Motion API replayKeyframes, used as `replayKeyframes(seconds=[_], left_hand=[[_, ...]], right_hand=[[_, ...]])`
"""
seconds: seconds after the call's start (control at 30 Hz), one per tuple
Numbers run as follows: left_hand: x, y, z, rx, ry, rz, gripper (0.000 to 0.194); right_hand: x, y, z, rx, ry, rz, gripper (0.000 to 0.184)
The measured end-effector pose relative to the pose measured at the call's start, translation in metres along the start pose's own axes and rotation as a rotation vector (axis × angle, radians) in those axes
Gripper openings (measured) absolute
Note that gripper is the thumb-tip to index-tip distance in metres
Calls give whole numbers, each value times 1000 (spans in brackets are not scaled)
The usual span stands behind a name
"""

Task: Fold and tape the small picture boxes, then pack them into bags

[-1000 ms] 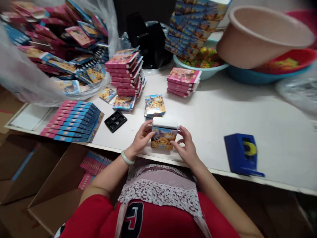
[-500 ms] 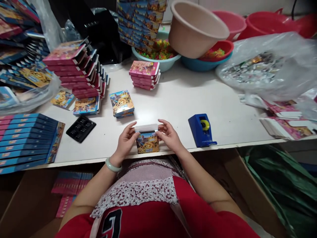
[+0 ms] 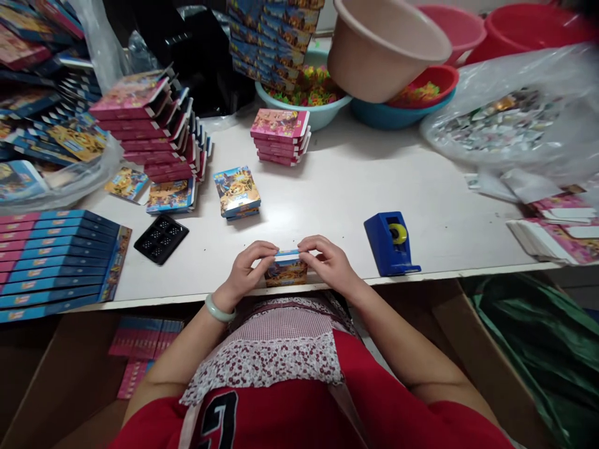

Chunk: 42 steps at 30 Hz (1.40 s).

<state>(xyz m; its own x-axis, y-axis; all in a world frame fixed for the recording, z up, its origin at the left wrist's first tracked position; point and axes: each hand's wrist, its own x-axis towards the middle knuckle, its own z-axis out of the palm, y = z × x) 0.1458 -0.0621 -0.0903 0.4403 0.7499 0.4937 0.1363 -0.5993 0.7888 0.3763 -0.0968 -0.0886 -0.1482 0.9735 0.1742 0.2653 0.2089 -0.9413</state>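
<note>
A small printed cardboard box [image 3: 285, 272] stands at the near edge of the white table [image 3: 337, 193]. My left hand [image 3: 246, 269] grips its left side, with fingers over the top. My right hand [image 3: 330, 265] holds the right side, its fingertips pressing along the blue top edge. The box's top flap lies flat under my fingers. A jade-coloured bangle circles my left wrist. A blue tape dispenser [image 3: 390, 243] stands just right of my right hand. A black plastic insert tray [image 3: 161, 238] lies to the left.
Finished boxes sit beyond my hands: a short blue pile [image 3: 236, 193] and a pink stack [image 3: 279, 136]. Flat blue cartons [image 3: 56, 262] lie at the left. Plastic basins [image 3: 388, 47] and a clear bag [image 3: 510, 125] crowd the back right. Cardboard cartons stand below the table.
The white top flap, open a second ago, now lies folded down under my fingers. The box has sunk lower toward the table edge. The camera has swung right.
</note>
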Motion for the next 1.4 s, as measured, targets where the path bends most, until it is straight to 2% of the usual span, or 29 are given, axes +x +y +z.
replayKeyframes(seconds=[0.1,0.2,0.4,0.5,0.6,0.67,0.73,0.83,0.9,0.97,1.03,1.13,1.23,1.33,1.4], left_hand=[[-8,-3,-9,13,-123,119,33],[-13,-4,-10,28,-108,122,40],[-9,0,-2,-97,-36,-101,17],[-6,4,-5,-56,-55,-39,19],[-6,5,-13,-7,-175,28,26],[-8,5,-16,8,-225,27,25],[-11,3,-15,2,-201,-46,21],[-12,-2,-8,-20,-99,-160,27],[-8,-5,0,-19,-64,-154,23],[-3,-6,10,-2,-4,-120,16],[0,-7,19,35,101,-100,14],[1,-12,29,141,194,-85,17],[0,-18,31,243,178,-34,17],[0,-23,30,244,156,5,24],[1,-24,30,223,157,14,33]], right_hand=[[-11,6,-2,-40,-20,-210,13],[-16,11,1,-92,37,-328,16],[-14,14,8,-63,81,-223,15],[-15,15,9,-61,111,-246,15],[-19,17,9,-66,122,-288,15],[-20,19,9,-75,120,-316,16],[-19,20,11,-88,118,-324,17],[-17,17,15,-84,109,-281,16],[-18,14,13,-65,100,-225,19],[-25,13,1,-66,94,-152,30],[-40,15,-24,-136,127,-68,37],[-72,20,-78,-417,332,90,25],[-99,26,-126,-730,516,314,24],[-108,35,-148,-784,510,460,21],[-109,43,-149,-622,547,476,23]])
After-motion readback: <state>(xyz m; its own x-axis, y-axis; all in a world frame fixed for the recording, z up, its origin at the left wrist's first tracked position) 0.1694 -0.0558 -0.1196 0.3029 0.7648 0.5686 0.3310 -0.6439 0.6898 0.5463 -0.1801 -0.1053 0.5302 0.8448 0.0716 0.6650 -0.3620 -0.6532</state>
